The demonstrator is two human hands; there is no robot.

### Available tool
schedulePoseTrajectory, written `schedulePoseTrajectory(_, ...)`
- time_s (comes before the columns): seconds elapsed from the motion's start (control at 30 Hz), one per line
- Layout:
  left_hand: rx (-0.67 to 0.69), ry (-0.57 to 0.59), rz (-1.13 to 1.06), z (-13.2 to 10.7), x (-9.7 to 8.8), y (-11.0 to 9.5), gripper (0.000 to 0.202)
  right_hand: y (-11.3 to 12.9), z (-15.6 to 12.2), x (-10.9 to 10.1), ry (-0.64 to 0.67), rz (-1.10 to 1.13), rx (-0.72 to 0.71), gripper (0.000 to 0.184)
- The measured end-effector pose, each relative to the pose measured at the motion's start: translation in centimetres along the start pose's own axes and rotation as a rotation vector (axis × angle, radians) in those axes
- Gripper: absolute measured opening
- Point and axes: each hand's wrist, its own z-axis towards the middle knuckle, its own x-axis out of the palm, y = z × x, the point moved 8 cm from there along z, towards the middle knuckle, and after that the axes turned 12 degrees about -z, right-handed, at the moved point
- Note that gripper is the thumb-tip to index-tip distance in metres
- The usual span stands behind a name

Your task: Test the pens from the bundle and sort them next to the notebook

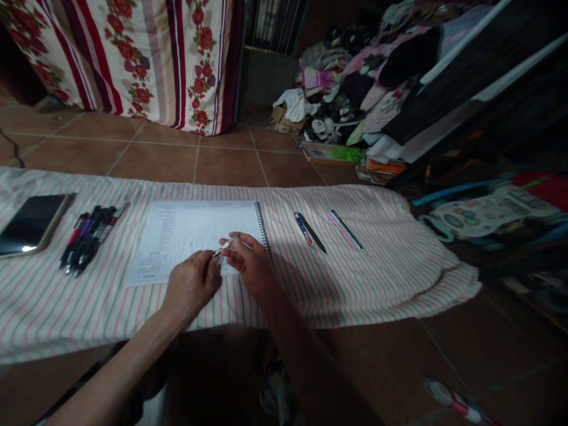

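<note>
Both of my hands meet over the lower edge of a spiral-bound notebook (pixel 190 234) that lies open on a pink-striped cloth (pixel 377 260). My left hand (pixel 191 285) is closed around the dark end of a pen (pixel 223 247). My right hand (pixel 249 262) pinches the pen's pale other end between thumb and fingers. The pen is held just above the page.
A bunch of several pens (pixel 91 236) and a dark phone (pixel 32 223) lie left of the notebook. Two pens (pixel 309 231) and two more pens (pixel 347 231) lie to its right. Floral bedding (pixel 133 59) and piled clothes (pixel 355 89) stand beyond on the tiled floor.
</note>
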Motion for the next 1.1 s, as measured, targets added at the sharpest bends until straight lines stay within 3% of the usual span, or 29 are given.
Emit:
schedulePoseTrajectory(0.4, -0.047, 0.009, 0.135, -0.1, -0.6, 0.1, 0.033, 0.2, 0.5, -1.2, -0.126, -0.041, -0.057, 0.025)
schedulePoseTrajectory(1.1, -0.025, 0.001, 0.221, -0.3, -2.0, 0.6, 0.034, 0.7, 1.2, -2.2, -0.193, -0.040, -0.138, 0.026)
